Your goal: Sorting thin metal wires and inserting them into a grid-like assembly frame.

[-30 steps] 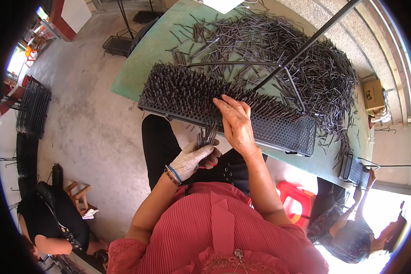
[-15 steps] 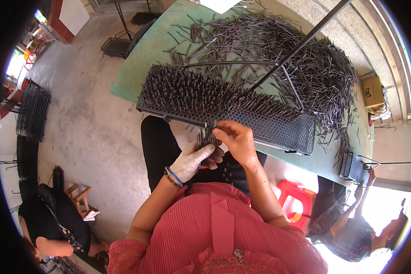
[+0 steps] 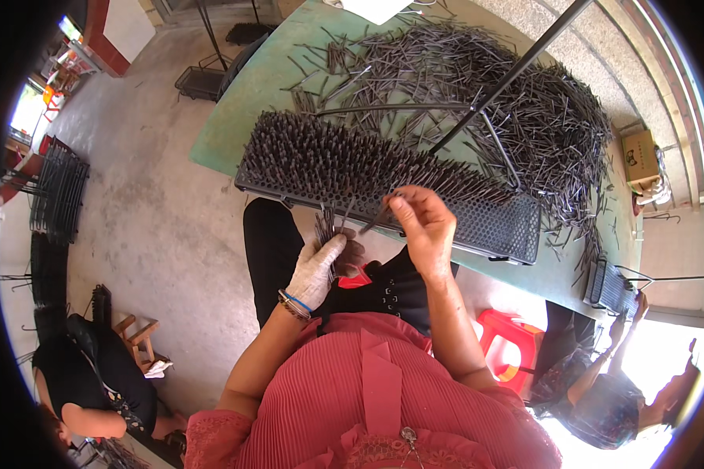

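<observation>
My right hand (image 3: 429, 228) pinches dark rod (image 3: 373, 220) at near edge of perforated tray (image 3: 485, 225), closer to it than my gloved left hand (image 3: 313, 275); rod slants down-left toward rod bundle (image 3: 325, 228) left hand clasps. Against half second ago: right hand off bundle, hands farther apart, bundle shifted left.
</observation>
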`<state>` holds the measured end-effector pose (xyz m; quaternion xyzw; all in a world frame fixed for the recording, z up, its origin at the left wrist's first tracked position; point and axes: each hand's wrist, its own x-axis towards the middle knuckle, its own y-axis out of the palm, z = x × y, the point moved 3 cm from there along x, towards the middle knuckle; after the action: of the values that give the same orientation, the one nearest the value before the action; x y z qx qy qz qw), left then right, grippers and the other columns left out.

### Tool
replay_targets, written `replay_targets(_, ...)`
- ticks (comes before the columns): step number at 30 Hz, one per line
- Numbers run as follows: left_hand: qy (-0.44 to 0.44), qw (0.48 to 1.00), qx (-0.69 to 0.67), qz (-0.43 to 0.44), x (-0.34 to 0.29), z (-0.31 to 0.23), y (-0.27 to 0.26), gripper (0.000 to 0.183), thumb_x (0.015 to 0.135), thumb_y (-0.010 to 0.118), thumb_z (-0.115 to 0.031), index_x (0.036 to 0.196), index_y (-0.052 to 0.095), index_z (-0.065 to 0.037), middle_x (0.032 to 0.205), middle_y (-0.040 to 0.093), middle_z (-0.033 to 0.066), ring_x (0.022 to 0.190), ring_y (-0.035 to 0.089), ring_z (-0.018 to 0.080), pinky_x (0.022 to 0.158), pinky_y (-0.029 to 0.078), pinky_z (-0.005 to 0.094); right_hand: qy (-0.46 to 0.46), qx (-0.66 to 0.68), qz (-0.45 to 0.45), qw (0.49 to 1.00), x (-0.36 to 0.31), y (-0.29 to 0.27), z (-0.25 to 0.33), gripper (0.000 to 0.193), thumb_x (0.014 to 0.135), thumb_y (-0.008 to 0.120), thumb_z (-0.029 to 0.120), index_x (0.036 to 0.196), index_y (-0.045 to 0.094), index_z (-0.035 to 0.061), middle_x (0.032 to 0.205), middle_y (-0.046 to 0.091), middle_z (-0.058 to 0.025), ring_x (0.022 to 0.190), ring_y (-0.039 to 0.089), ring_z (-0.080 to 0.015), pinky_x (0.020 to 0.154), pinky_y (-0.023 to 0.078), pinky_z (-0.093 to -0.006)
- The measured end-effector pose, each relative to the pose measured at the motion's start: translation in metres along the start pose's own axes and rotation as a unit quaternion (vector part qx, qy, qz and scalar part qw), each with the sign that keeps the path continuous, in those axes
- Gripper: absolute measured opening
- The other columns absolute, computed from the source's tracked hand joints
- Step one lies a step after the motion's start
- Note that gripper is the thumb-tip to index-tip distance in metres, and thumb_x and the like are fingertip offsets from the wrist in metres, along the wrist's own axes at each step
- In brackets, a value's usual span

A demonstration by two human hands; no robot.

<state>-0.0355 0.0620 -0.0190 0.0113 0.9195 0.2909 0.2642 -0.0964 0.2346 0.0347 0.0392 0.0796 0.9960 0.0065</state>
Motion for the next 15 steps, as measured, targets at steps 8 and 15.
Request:
replay_targets(8, -0.02, 0.999, 0.029, 0.036, -0.004, 0.007, -0.002, 0.031, 0.099, 0.054, -0.026, 0.117, 0.056, 0.0, 0.095, 0.069, 0.0098, 0.077, 0.067, 0.0148, 0.064, 0.054, 0.026, -0.173, -0.237, 0.014, 0.956, 0.036, 0.02, 0.004, 0.014, 0.091, 0.067, 0.005, 0.103, 0.066, -0.0008, 0.098, 0.071, -0.0077, 0.089, 0.066, -0.0132, 0.083, 0.051, -0.0267)
replay_targets(15, -0.029, 0.998, 0.013, 0.055, -0.002, 0.009, -0.004, 0.032, 0.099, 0.054, -0.026, 0.117, 0.057, 0.0, 0.095, 0.07, 0.0103, 0.076, 0.068, 0.0161, 0.064, 0.054, 0.0263, -0.184, -0.261, 0.014, 0.947, 0.035, 0.026, -0.005, 0.015, 0.088, 0.069, 0.006, 0.103, 0.067, 0.0022, 0.097, 0.073, -0.0069, 0.088, 0.066, -0.0157, 0.082, 0.051, -0.0286)
